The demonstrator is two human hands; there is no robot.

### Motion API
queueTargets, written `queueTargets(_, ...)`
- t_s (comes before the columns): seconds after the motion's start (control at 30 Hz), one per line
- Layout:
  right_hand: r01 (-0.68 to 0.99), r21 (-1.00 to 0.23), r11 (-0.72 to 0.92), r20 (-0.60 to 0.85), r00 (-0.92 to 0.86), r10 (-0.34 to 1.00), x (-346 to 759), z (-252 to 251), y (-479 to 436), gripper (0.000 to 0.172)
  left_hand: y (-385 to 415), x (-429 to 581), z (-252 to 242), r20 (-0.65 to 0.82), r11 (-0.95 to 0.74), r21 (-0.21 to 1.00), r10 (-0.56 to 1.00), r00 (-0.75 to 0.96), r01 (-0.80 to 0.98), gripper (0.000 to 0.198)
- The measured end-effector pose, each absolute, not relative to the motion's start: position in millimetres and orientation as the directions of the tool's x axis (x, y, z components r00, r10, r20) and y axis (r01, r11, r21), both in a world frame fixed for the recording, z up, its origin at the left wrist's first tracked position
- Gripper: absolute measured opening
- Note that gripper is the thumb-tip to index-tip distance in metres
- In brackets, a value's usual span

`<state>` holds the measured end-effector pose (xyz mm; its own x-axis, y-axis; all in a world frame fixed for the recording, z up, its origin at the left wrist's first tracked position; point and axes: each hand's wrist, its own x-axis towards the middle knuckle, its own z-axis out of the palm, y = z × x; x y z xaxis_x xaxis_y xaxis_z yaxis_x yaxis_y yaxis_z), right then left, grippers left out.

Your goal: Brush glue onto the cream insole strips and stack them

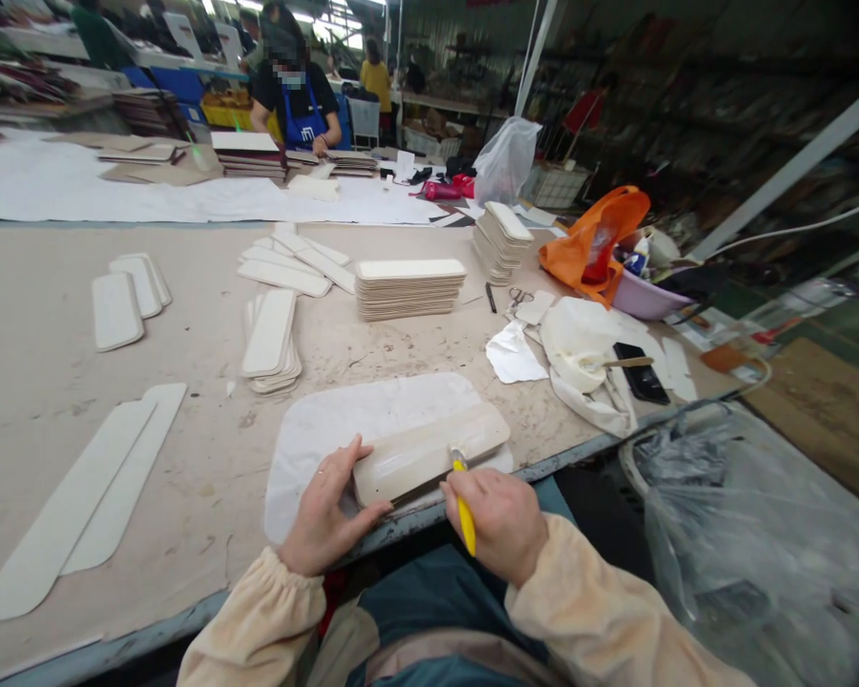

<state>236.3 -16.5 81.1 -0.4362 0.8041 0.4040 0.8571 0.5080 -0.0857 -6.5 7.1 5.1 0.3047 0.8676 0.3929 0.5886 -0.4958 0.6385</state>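
Note:
A cream rounded panel [429,448] lies on a whitish mat [350,420] at the near table edge. My left hand [325,510] rests flat on the mat, its fingers spread and its thumb pressed against the panel's left end. My right hand [501,520] is closed round a yellow-handled brush [464,510], whose tip touches the panel's near edge.
Stacks of cream panels [409,286] [501,239] and loose ones [272,339] [118,305] cover the table [57,401]. Long strips [86,496] lie left. A white glue bowl [579,348], phone [640,372], scissors [519,298] and orange bag [594,243] sit right. A person in a blue apron [297,95] works opposite.

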Motion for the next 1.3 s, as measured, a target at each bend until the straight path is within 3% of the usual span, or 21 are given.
queueTargets(0.1, 0.786, -0.236, 0.571, 0.372, -0.470, 0.800, 208.8, 85.0, -25.2, 0.025, 6.7, -6.9, 4.4, 0.402, -0.501, 0.649, 0.865, 0.301, 0.573, 0.090)
queueTargets(0.2, 0.666, -0.515, 0.540, 0.330, -0.428, 0.841, 189.6, 89.1, -24.7, 0.023, 6.1, -7.0, 4.3, 0.402, -0.501, 0.657, 0.865, 0.300, 0.564, 0.089)
queueTargets(0.3, 0.480, -0.824, 0.301, 0.181, -0.279, 0.943, 180.0, 86.2, -16.5, 0.023, 5.4, -6.8, 3.7, 0.392, -0.488, 0.665, 0.872, 0.293, 0.565, 0.092)
queueTargets(0.4, 0.303, -0.952, 0.054, 0.011, -0.142, 0.990, 183.2, 76.4, -4.4, 0.028, 4.8, -6.2, 3.8, 0.381, -0.474, 0.669, 0.880, 0.284, 0.573, 0.099)
queueTargets(0.53, 0.350, -0.937, -0.009, -0.024, -0.038, 0.999, 216.4, 69.9, 11.0, 0.031, 4.5, -4.9, 7.3, 0.368, -0.469, 0.671, 0.883, 0.292, 0.574, 0.100)
queueTargets(0.7, 0.598, -0.800, 0.041, 0.147, 0.129, 0.981, 264.3, 87.7, 15.4, 0.031, 4.5, -4.1, 10.2, 0.365, -0.464, 0.685, 0.886, 0.287, 0.561, 0.096)
queueTargets(0.8, 0.491, -0.870, 0.049, 0.129, 0.130, 0.983, 256.1, 95.7, 9.8, 0.029, 4.4, -4.4, 9.4, 0.358, -0.463, 0.691, 0.886, 0.294, 0.555, 0.097)
queueTargets(0.9, 0.262, -0.965, 0.015, 0.019, 0.012, 1.000, 224.0, 91.1, 7.0, 0.029, 3.7, -4.5, 8.6, 0.348, -0.456, 0.695, 0.890, 0.295, 0.556, 0.099)
queueTargets(0.97, 0.203, -0.979, -0.017, -0.029, -0.057, 0.998, 203.0, 82.7, 9.9, 0.030, 3.4, -4.5, 8.6, 0.341, -0.448, 0.700, 0.894, 0.291, 0.557, 0.099)
queueTargets(1.1, 0.234, -0.972, -0.031, -0.049, -0.069, 0.996, 190.1, 67.9, 21.7, 0.032, 3.7, -4.1, 9.0, 0.335, -0.442, 0.694, 0.897, 0.288, 0.569, 0.099)
queueTargets(1.3, 0.449, -0.893, -0.029, 0.017, 0.099, 0.995, 242.5, 72.4, 39.1, 0.035, 4.6, -4.4, 8.8, 0.343, -0.452, 0.665, 0.892, 0.294, 0.594, 0.098)
